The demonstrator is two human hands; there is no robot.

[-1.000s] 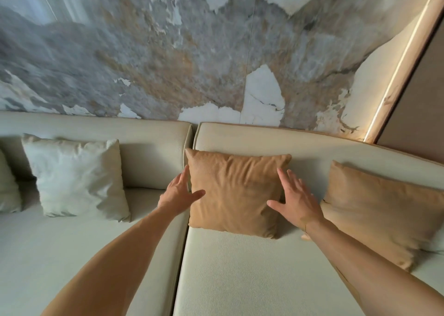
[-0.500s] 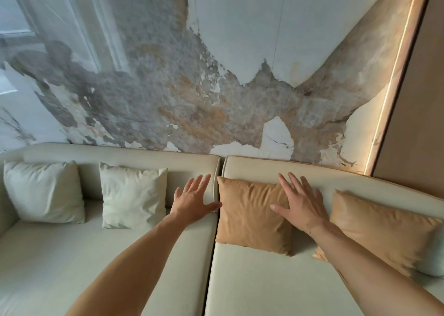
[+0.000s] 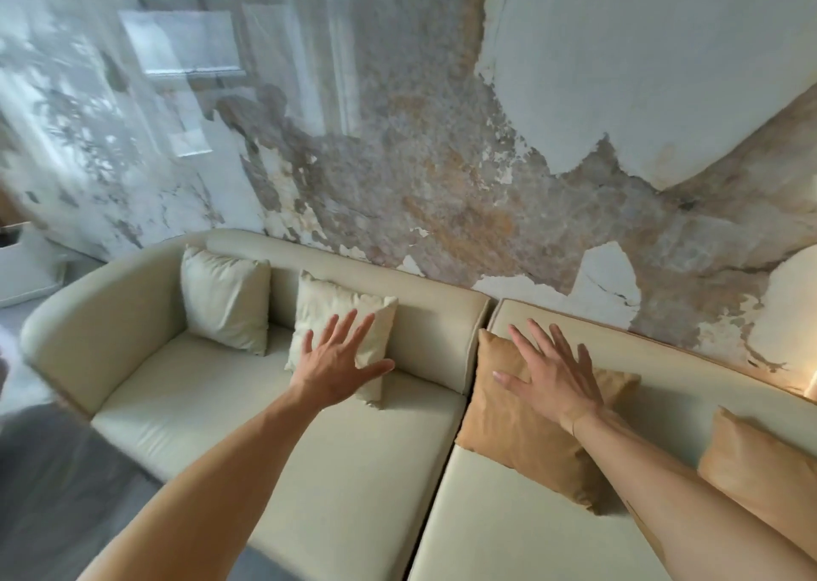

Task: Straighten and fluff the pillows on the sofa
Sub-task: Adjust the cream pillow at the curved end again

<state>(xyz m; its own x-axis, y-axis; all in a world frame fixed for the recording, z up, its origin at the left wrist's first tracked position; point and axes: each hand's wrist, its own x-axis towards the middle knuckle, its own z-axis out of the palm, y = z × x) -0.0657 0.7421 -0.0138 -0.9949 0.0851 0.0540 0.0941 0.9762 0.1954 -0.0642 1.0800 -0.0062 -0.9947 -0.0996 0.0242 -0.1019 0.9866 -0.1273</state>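
Observation:
A cream sofa runs along the wall. Two cream pillows lean on its back: one near the left armrest, another to its right. My left hand is open with fingers spread, in front of the second cream pillow; whether it touches is unclear. A tan pillow leans on the right seat section. My right hand is open, fingers spread, over that pillow's upper part. A second tan pillow sits at the far right, partly cut off.
A worn, peeling wall rises behind the sofa. Sheer curtains and a window are at the upper left. A white box stands on the floor left of the armrest. Grey floor lies at the lower left.
My view and both arms have swung left. My left hand has moved from beside the tan pillow over to the right cream pillow. My right hand now lies over the tan pillow.

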